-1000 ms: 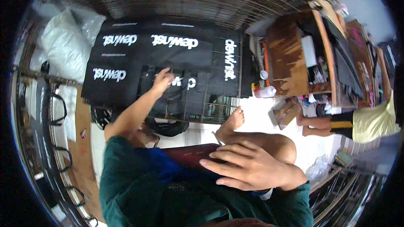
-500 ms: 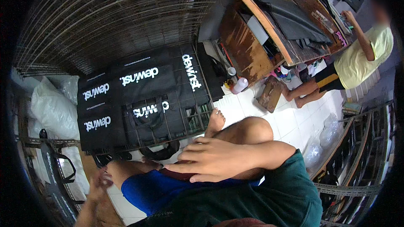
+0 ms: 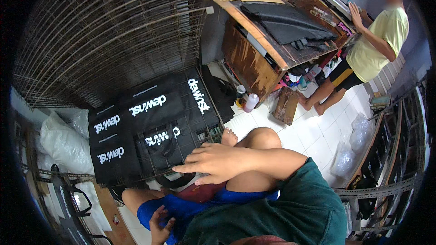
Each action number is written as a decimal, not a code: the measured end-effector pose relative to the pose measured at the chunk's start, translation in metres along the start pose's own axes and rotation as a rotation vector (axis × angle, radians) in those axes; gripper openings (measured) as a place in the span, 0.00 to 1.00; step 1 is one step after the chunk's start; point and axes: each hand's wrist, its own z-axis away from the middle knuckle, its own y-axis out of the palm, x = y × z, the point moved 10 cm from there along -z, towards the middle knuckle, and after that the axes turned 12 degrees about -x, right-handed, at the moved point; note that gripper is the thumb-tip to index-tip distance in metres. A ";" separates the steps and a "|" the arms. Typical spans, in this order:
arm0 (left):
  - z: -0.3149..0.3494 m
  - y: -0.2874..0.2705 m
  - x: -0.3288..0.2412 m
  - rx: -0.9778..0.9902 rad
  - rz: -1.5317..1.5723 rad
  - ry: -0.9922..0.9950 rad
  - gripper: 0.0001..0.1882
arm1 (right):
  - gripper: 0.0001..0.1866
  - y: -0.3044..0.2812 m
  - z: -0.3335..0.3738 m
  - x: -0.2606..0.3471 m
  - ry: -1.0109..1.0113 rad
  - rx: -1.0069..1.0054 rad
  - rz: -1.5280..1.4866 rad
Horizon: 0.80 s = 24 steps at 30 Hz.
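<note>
My right hand (image 3: 213,161) hangs in front of my raised knee, its fingers stretched out and holding nothing. Below it lies a wire rack carrying several black fabric bags (image 3: 179,102) with white printing. A dark strap loop (image 3: 175,181) hangs at the rack's near edge, just under the right hand. My left hand (image 3: 160,224) is by the blue shorts (image 3: 179,208) on my lap, fingers parted, with nothing seen in it.
More wire rack layers (image 3: 113,31) stand raised behind. Plastic-wrapped bundles (image 3: 66,143) lie at the left. A co-worker (image 3: 377,41) stands at the wooden worktable (image 3: 254,59). A wooden stool (image 3: 286,104) and a bottle (image 3: 250,103) are on the tiled floor. Shelving (image 3: 390,154) lines the right.
My left hand has moved right, from beside my knee to my lap. My right hand has risen slightly, and the view has shifted. The co-worker's arms have moved over the worktable.
</note>
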 end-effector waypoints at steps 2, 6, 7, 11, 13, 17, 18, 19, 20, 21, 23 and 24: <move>-0.021 0.026 -0.039 -0.111 -0.047 0.166 0.30 | 0.33 -0.007 0.002 -0.004 0.026 -0.006 -0.012; -0.053 0.093 -0.015 -0.100 0.076 0.053 0.27 | 0.31 -0.083 0.013 -0.005 -0.061 -0.417 -0.096; -0.063 0.110 0.007 -0.035 0.101 0.048 0.26 | 0.30 -0.112 0.021 -0.013 -0.037 -0.526 -0.094; -0.080 0.122 0.055 -0.004 0.200 -0.010 0.24 | 0.24 -0.220 0.102 -0.071 0.225 -1.067 -0.429; -0.091 0.114 0.077 -0.038 0.259 -0.092 0.24 | 0.24 -0.291 0.180 -0.099 0.317 -1.338 -0.011; -0.082 0.091 0.078 -0.182 0.260 -0.325 0.21 | 0.34 -0.364 0.330 -0.171 0.581 -1.831 -0.408; -0.085 0.093 0.078 -0.169 0.287 -0.347 0.20 | 0.39 -0.377 0.372 -0.187 0.614 -1.925 -0.471; -0.086 0.094 0.078 -0.164 0.311 -0.372 0.20 | 0.44 -0.384 0.402 -0.196 0.656 -1.988 -0.502; -0.087 0.093 0.076 -0.162 0.314 -0.381 0.20 | 0.48 -0.389 0.426 -0.205 0.696 -2.049 -0.537; -0.087 0.094 0.074 -0.159 0.319 -0.391 0.20 | 0.50 -0.393 0.448 -0.213 0.682 -2.108 -0.608; -0.089 0.090 0.067 -0.164 0.324 -0.394 0.20 | 0.53 -0.397 0.467 -0.223 0.621 -2.202 -0.750; -0.090 0.088 0.062 -0.171 0.326 -0.389 0.20 | 0.56 -0.400 0.467 -0.226 0.582 -2.218 -0.808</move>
